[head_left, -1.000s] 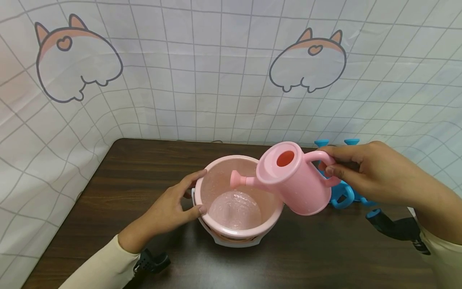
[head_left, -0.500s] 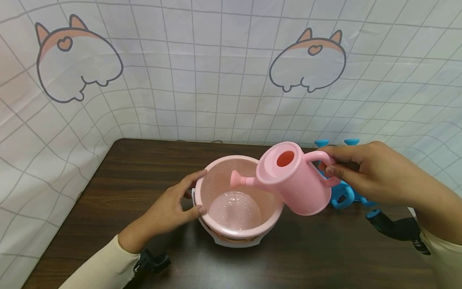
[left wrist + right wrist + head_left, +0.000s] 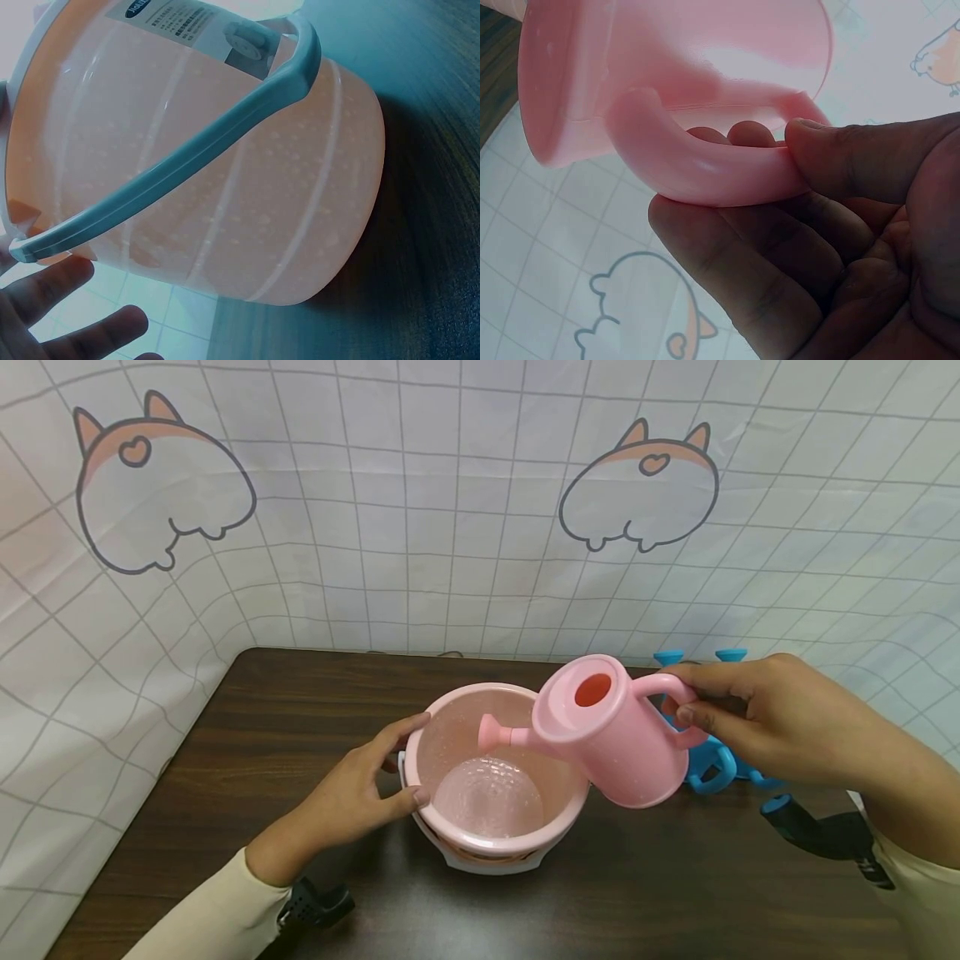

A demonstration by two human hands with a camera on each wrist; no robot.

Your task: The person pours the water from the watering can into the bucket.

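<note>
A pink watering can [image 3: 630,735] is tilted to the left in the head view, its spout head [image 3: 491,733] over the inside of a pale pink bucket [image 3: 570,810]. My right hand [image 3: 787,718] grips the can's looped handle [image 3: 712,176], thumb on one side and fingers under it. Rippled water [image 3: 487,797] covers the bucket's bottom. My left hand [image 3: 352,793] rests against the bucket's left rim, thumb and index finger spread apart. In the left wrist view its other fingers [image 3: 97,334] extend away from the bucket wall, beneath the hanging bucket handle [image 3: 172,169].
Blue watering cans [image 3: 712,764] stand behind the right hand, partly hidden by it and by the pink can. The dark wooden table [image 3: 300,718] ends at a white grid-patterned curtain [image 3: 420,527]. Black wrist devices [image 3: 821,831] sit on both arms.
Ripples on the water in the bucket differ from frame to frame. Both hands, the pink watering can and the bucket hold the same places.
</note>
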